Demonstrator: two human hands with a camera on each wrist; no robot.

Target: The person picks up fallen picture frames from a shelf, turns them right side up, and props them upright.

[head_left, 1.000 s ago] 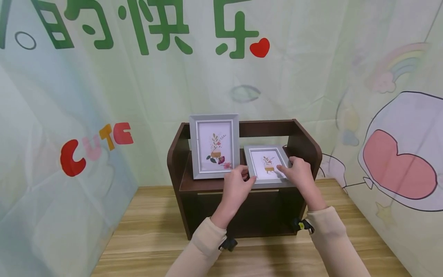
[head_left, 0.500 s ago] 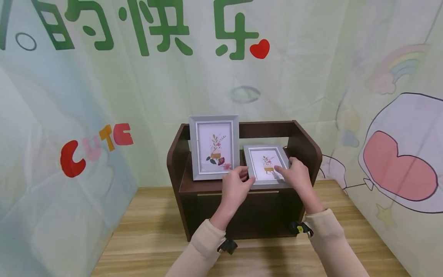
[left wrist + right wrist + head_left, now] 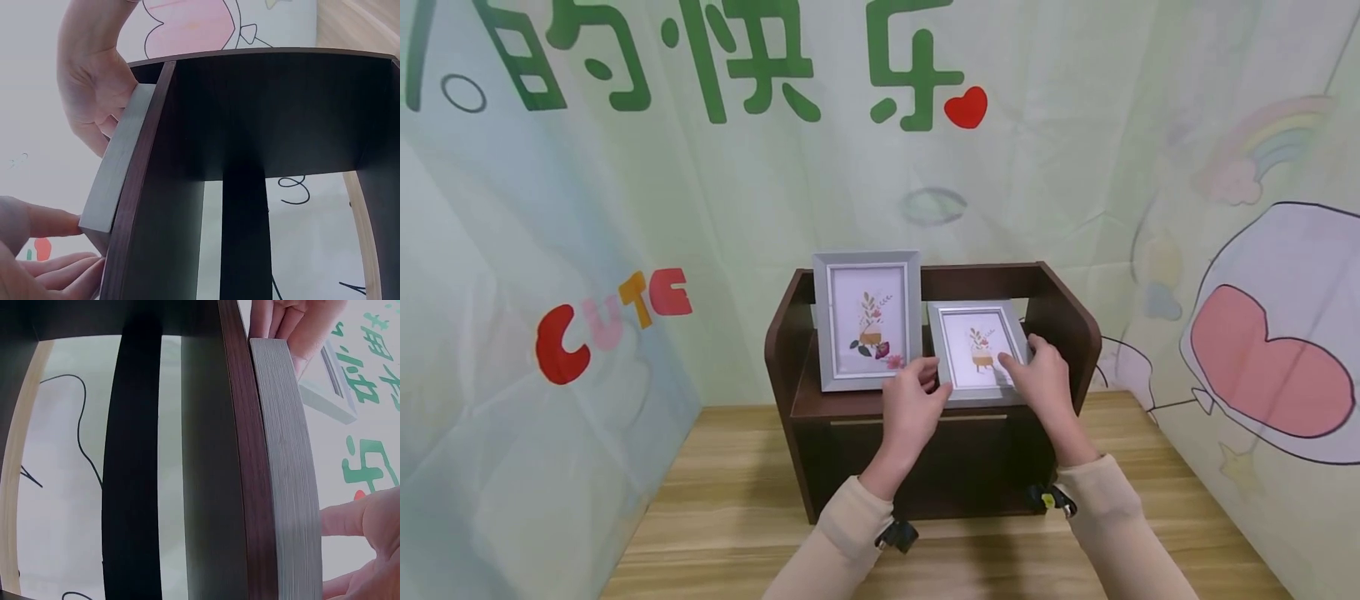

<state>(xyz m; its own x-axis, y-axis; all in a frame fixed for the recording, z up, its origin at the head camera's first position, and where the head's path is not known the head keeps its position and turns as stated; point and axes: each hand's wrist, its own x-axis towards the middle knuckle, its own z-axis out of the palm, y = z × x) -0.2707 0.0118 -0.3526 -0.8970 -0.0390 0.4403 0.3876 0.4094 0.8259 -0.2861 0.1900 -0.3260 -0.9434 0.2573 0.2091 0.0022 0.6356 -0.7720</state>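
Note:
Two grey picture frames with floral prints are on a dark brown shelf unit (image 3: 842, 406). The left picture frame (image 3: 868, 321) stands nearly upright. The right picture frame (image 3: 976, 333) leans back, its lower edge at the shelf's front. My left hand (image 3: 913, 408) pinches its lower left corner, thumb at the front edge (image 3: 112, 175) and fingers along the side. On the opposite side my right hand (image 3: 1045, 379) grips the border, thumb over the front and fingers around the outer edge. In the right wrist view, the frame's bottom edge (image 3: 290, 469) lies along the shelf board.
The unit has raised side panels (image 3: 1063, 321) and a back rail (image 3: 981, 281). Below the top board is an open compartment (image 3: 275, 119). It stands on a wood-grain table (image 3: 722, 500), with printed fabric walls (image 3: 760, 192) behind and at both sides.
The right picture frame's far edge has risen, so it tilts up a little more. Both hands keep their hold on it. The left picture frame has stayed in place.

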